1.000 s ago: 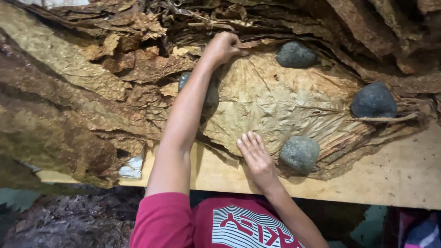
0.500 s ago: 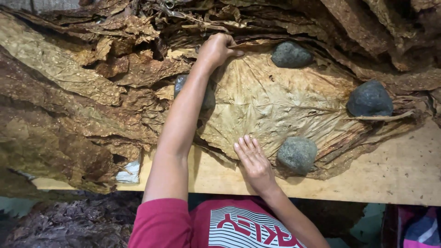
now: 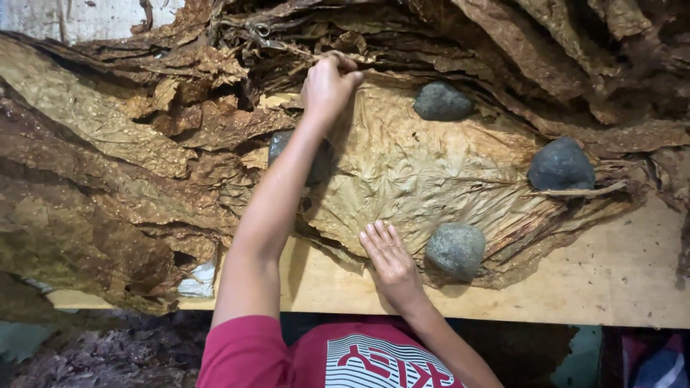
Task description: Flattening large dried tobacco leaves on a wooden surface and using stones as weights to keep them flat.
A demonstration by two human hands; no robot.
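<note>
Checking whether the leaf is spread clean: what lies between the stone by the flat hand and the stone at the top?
In the head view, only bare wrinkled leaf lies between the near stone and the top stone.

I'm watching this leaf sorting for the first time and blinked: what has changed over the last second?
Very little. The left hand, pinching the far edge of the spread leaf, has closed a bit tighter on it. The right hand stays flat on the leaf's near edge, beside the nearest stone. The other stones, the leaf piles and the wooden board are unmoved.
</note>
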